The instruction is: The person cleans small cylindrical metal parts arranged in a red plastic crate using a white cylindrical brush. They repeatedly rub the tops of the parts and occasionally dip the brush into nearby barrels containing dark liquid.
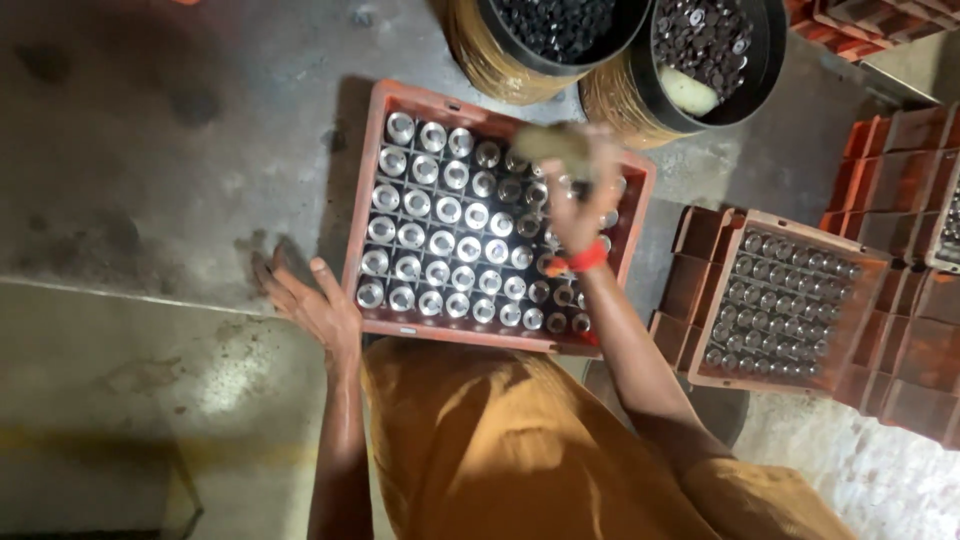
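Dozens of shiny metal cylinders (447, 240) stand upright in the cells of a red crate (372, 165) on the concrete floor (200, 120), filling it nearly edge to edge. Over the crate's far right corner the right hand (570, 190) hovers with a red band at the wrist, fingers curled around something pale and blurred, maybe a cloth; I cannot tell exactly what it grips. At the crate's near left corner the left hand (315, 300) lies spread flat, fingers splayed on the floor just beside the rim, holding nothing. Beyond the crate's far side sit two round tubs (610, 90) heaped with small dark parts. To the crate's right, a second red crate (860, 300) of similar cylinders rests among stacked empty ones. As I judge it, the risk lies in the right hand's sweep: a knock against the packed tops could tip a cylinder out of its cell, or the bracing hand could shove the crate.
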{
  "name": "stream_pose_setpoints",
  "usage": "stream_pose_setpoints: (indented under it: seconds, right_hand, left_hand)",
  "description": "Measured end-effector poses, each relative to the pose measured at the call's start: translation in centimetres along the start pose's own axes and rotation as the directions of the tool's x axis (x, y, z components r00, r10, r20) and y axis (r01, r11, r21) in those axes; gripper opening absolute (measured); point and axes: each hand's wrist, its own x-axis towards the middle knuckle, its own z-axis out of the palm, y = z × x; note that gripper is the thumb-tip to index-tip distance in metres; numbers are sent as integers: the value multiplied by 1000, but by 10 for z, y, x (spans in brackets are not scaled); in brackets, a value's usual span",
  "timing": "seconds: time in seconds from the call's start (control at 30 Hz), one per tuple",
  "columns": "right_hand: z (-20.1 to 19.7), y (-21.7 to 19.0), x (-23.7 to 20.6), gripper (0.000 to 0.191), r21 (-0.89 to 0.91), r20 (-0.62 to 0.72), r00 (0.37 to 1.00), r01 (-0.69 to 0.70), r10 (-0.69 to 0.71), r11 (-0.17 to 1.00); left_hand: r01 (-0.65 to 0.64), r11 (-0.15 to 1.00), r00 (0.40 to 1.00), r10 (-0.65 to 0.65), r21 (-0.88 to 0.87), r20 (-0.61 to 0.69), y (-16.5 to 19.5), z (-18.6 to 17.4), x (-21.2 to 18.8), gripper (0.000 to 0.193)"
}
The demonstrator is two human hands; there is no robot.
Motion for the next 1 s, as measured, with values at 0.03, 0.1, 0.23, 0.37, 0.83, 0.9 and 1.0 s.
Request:
stream_pose_setpoints:
  seconds: [0.03,0.1,0.23,0.37,0.83,0.9,1.0]
  right_hand:
    - [12,-3,6,42,-88,75,989,131,-124,988]
    - [22,-5,17,44,-49,234,971,60,-47,997]
    - [32,-11,24,49,140,6,1000,-24,23,990]
    - [59,-18,29,43,-33,211,971,123,-114,992]
    - [31,-21,-28,55,-1,-70,996,-59,59,998]
    - [27,-22,-32,54,-94,143,989,-22,35,995]
    - [21,-30,-41,54,-89,121,991,-41,51,995]
  left_hand:
    - [2,1000,1000,-2,1,-4,0,1,1,67]
    - [0,1000,1000,0,-7,7,-1,1,2,68]
    - [5,999,1000,-5,-38,13,-4,3,2,70]
    - [4,1000,1000,-3,-30,26,-3,0,2,69]
    - [-75,997,995,76,-17,71,0,-5,8,64]
    - [-81,997,994,82,-16,70,-1,-4,8,64]
    - [-82,997,994,83,-15,74,-2,-4,8,64]
